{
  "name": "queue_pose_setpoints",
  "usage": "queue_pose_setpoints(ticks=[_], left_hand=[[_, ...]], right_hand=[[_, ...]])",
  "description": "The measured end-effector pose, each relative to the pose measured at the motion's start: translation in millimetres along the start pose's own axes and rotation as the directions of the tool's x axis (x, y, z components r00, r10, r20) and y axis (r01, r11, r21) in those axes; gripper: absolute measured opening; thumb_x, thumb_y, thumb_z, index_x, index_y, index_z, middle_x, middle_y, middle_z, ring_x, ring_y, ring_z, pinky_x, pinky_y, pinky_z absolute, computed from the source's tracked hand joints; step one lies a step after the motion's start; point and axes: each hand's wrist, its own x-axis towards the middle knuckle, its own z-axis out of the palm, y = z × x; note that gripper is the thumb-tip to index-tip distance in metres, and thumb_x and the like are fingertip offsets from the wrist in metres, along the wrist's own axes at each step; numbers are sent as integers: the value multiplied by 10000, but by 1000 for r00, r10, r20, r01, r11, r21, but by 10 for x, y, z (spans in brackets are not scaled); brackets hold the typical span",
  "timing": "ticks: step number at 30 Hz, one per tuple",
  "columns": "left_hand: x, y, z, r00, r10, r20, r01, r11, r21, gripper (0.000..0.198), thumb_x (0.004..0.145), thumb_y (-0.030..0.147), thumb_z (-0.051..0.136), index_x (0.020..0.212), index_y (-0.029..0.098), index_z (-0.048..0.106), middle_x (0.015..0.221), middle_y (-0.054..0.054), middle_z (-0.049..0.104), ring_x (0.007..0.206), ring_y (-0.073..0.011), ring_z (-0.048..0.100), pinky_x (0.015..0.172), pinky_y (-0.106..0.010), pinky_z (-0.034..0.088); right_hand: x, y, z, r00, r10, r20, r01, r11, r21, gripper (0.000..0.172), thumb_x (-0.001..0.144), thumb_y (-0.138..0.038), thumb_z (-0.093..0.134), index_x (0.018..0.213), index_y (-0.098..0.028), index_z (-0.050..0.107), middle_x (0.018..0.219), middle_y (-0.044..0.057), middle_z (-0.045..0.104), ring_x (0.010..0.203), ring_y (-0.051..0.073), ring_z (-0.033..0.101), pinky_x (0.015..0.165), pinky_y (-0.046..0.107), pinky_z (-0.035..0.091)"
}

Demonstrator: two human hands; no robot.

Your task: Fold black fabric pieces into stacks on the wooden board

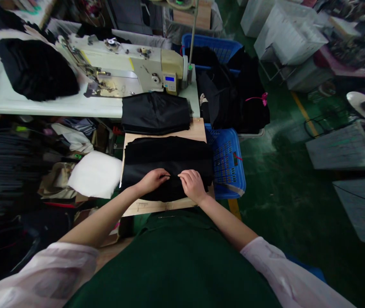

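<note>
Black cloth (pixel 169 152) stacked on wooden surface (pixel 150 207), near side of sewing machine (pixel 144 64). Dark on dark: layers and exact edge held hard to make out. Left hand (pixel 153 180) and right hand (pixel 192 185) close together, apart, each pinching the cloth between thumb and fingers; some fingertips hidden. Forearms (pixel 105 214) angle inward; sleeves (pixel 41 271) cut off by frame. Grey stack (pixel 3 171) far left blurred.

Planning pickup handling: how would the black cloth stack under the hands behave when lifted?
The black cloth stack likely sags, its outline looking soft. Layers may slide, since edges look uneven. Probably won't roll: it lies flat.
</note>
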Motion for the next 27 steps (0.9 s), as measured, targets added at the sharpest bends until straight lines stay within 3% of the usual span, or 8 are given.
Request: queue_pose_setpoints(ticks=[4,8,10,15,18,20,24,27], left_hand=[[20,-40,7,997,-74,-27,71,993,-92,190,851,305,513,890,176,648,879,-43,682,836,-182,635,821,-331,503],[13,-52,-13,988,-123,-96,96,965,-246,135,825,302,522,865,176,551,787,-3,609,743,-147,596,733,-296,506],[-1,-44,-40,989,-109,-96,83,968,-238,91,822,265,495,818,179,524,748,10,572,713,-136,569,714,-285,498],[-39,4,-77,998,36,42,-30,993,-117,227,846,184,414,805,174,637,835,-30,636,834,-154,608,852,-321,485],[-52,49,-63,992,111,67,-109,994,-28,199,869,264,506,925,183,679,913,-50,649,880,-167,619,857,-316,493],[-59,78,-48,986,151,63,-157,984,89,184,869,283,543,937,177,677,898,-59,643,875,-178,616,826,-314,503],[-99,137,-45,967,250,48,-251,903,349,265,905,142,423,1034,162,654,986,-98,662,920,-198,608,812,-336,507],[-150,210,-94,933,341,117,-352,791,501,396,890,86,400,1233,169,582,1198,-133,627,1007,-222,597,847,-376,496]], right_hand=[[-120,11,-11,971,-204,127,207,978,-11,193,964,-260,487,1005,-173,654,1000,72,657,941,199,544,811,337,395],[-152,54,73,970,-144,194,157,986,-53,184,943,-283,544,1009,-175,677,979,74,660,928,200,542,757,327,406],[-142,54,119,976,-100,192,115,991,-68,180,950,-277,533,968,-186,686,943,68,656,904,192,541,745,323,402],[-70,18,174,986,-16,166,21,999,-29,169,958,-230,502,895,-187,652,909,48,653,879,182,549,755,311,401],[-8,-5,154,985,83,149,-85,996,10,176,973,-210,462,923,-184,629,898,46,655,843,178,561,772,306,417],[10,-28,114,987,88,134,-92,995,27,182,977,-200,445,960,-179,625,904,53,656,837,182,564,785,309,426],[-79,-84,20,1000,-22,23,22,1000,-14,249,978,-167,404,1116,-175,611,1063,86,647,986,201,552,871,347,408],[-215,-97,36,974,-200,103,204,978,-34,271,975,-169,407,1139,-194,622,1095,81,650,1001,198,552,858,352,417]])
